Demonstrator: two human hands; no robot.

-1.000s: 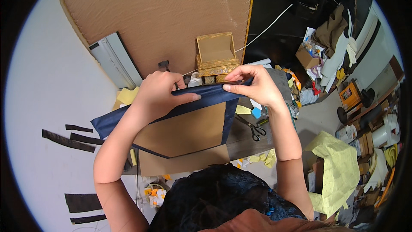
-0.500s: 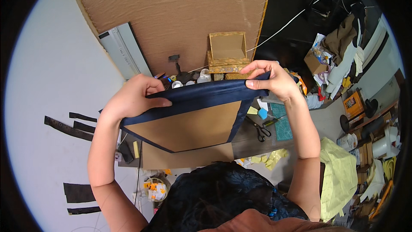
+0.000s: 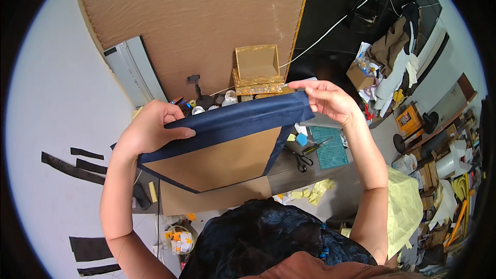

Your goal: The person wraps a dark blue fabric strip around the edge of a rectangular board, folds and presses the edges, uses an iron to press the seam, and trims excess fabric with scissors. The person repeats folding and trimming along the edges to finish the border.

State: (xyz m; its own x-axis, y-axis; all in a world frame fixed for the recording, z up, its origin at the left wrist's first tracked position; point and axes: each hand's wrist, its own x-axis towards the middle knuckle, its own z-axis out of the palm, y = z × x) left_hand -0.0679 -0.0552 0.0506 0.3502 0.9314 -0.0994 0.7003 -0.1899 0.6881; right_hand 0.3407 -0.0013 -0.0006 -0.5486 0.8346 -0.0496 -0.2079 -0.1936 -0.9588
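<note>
Cluttered tabletop (image 3: 289, 173) lay below, where the blue-edged board (image 3: 222, 147) had risen higher than a second before. Left hand (image 3: 150, 132) at nine o'clock and right hand (image 3: 325, 98) at two o'clock pinched its navy edge; folding looked underway.

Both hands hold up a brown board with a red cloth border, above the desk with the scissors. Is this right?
Not quite. In the head view the cloth border is dark blue, not red. The rest holds: the left hand and right hand hold up the brown board above the desk with the scissors.
</note>
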